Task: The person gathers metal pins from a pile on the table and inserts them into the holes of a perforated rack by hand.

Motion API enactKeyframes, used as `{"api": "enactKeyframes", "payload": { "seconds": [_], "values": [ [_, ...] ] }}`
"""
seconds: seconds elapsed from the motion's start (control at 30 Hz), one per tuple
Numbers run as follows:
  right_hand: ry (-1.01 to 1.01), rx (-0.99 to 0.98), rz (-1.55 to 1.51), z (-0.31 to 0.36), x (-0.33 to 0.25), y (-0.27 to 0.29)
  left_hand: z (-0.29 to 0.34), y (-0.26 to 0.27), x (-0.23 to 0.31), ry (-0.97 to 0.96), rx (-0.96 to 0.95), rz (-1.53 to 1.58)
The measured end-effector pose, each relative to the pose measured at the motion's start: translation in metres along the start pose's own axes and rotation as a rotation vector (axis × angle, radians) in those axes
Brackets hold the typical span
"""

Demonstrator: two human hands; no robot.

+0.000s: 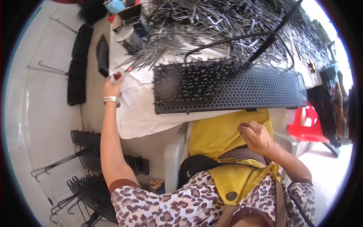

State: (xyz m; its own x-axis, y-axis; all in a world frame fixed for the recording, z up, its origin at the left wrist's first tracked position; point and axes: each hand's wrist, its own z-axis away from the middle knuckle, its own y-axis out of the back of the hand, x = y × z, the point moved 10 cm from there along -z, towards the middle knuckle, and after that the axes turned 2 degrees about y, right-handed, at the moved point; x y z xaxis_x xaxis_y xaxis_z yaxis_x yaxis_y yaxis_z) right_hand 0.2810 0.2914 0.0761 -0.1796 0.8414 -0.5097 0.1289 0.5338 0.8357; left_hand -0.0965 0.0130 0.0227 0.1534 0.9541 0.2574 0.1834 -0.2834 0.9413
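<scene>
My left hand (112, 87) reaches out to the left edge of the cloth-covered table, its fingers closed round a small dark red object (117, 75) whose kind I cannot make out. Close to it, a thin item with a reddish tip (129, 69) lies on the white cloth (134, 109). My right hand (258, 137) is held over the yellow apron (211, 132) on my lap, fingers bent and pressed together; whatever they hold, if anything, is hidden. In front of me stands a black perforated metal panel (264, 85), with dark strips poking through the holes of its left half.
Loose grey and black strips (211, 26) are heaped across the table behind the panel. A metal can (130, 39) and a box (130, 19) stand at the far left. Black racks (94, 189) are on the left, a red stool (308, 125) on the right.
</scene>
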Motion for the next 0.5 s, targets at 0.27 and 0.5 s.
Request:
{"api": "enactKeyframes", "payload": {
  "seconds": [0.27, 0.5],
  "values": [
    [-0.068, -0.130, -0.022, 0.044, 0.030, -0.010, 0.016, 0.035, 0.096, -0.296, 0.136, 0.527],
    [-0.187, -0.134, -0.058, 0.089, 0.056, -0.002, 0.029, 0.074, 0.256, -0.793, 0.022, 0.321]
  ]
}}
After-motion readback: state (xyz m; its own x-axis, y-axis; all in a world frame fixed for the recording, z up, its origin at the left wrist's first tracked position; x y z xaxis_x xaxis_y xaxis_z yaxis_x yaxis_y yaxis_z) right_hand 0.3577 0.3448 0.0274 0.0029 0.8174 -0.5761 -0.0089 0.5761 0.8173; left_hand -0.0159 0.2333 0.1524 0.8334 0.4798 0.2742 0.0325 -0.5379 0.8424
